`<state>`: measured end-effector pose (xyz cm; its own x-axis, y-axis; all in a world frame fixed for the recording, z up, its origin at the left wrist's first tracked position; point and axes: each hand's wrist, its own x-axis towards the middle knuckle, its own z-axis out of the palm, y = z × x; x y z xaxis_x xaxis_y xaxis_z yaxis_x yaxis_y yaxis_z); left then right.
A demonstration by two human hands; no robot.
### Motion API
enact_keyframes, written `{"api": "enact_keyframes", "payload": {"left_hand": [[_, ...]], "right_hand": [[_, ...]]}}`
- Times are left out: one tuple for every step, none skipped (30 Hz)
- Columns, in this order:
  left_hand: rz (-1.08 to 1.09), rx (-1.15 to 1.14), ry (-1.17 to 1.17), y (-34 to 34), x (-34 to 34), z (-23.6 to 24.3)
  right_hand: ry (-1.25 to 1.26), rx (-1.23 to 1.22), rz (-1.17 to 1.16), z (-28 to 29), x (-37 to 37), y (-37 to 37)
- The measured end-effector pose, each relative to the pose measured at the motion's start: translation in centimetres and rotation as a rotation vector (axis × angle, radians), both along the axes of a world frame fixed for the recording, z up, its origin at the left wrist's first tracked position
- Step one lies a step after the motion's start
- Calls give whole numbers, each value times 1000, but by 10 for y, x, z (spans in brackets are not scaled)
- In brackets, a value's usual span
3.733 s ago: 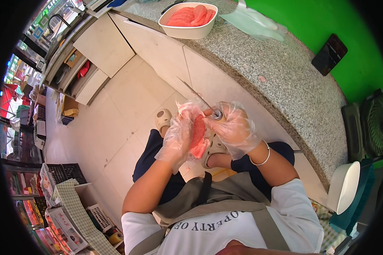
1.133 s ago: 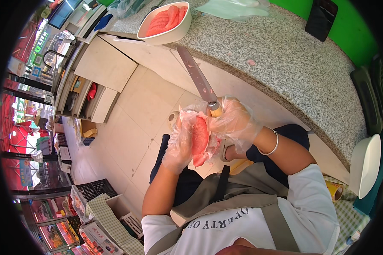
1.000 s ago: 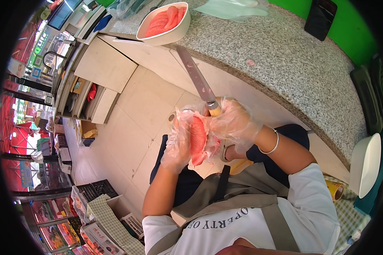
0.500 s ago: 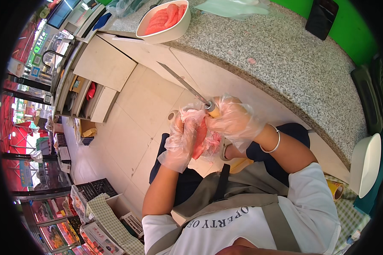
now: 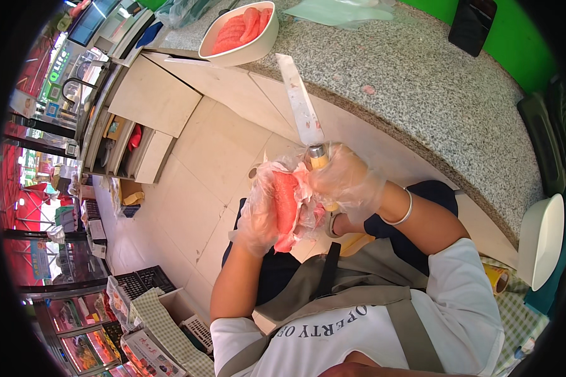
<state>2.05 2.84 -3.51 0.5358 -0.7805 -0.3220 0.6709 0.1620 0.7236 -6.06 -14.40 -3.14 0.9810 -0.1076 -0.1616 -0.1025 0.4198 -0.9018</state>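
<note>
My left hand, in a clear plastic glove, cups a pink-red piece of peeled fruit held upright in front of my lap. My right hand, also gloved, grips the yellowish handle of a knife. The broad blade points up and away, toward the counter, with its base right beside the fruit. Thin pale skin hangs around the fruit between both hands. A silver bangle sits on my right wrist.
A speckled granite counter curves across the top right. On it stand a white bowl of pink fruit pieces, a pale green plastic bag and a dark phone. A white bowl sits at the right. Tiled floor and crates lie left.
The knife blade has swung from pointing up-left to nearly straight up toward the counter. Both hands have stayed together around the fruit, turning it slightly.
</note>
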Motion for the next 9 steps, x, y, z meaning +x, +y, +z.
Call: {"api": "enact_keyframes", "payload": {"left_hand": [[-16,7,33,-1,1,-1],[-28,17,65,0,4,-1],[-40,28,97,1,7,-1],[-64,18,47,2,9,-2],[-91,6,-1,4,10,-4],[-118,-5,-49,5,11,-5],[-132,1,-152,4,11,-4],[-146,7,-254,3,9,-1],[-147,8,-254,3,9,0]], "right_hand": [[-25,88,-6,-12,2,2],[-52,181,-8,-13,5,4],[-48,177,9,-11,4,2],[-45,172,25,-5,1,0],[-39,167,39,1,-1,-1],[-58,207,26,4,0,1],[-77,248,14,7,2,6],[-97,289,2,9,2,9],[-133,246,84,-9,5,5]]}}
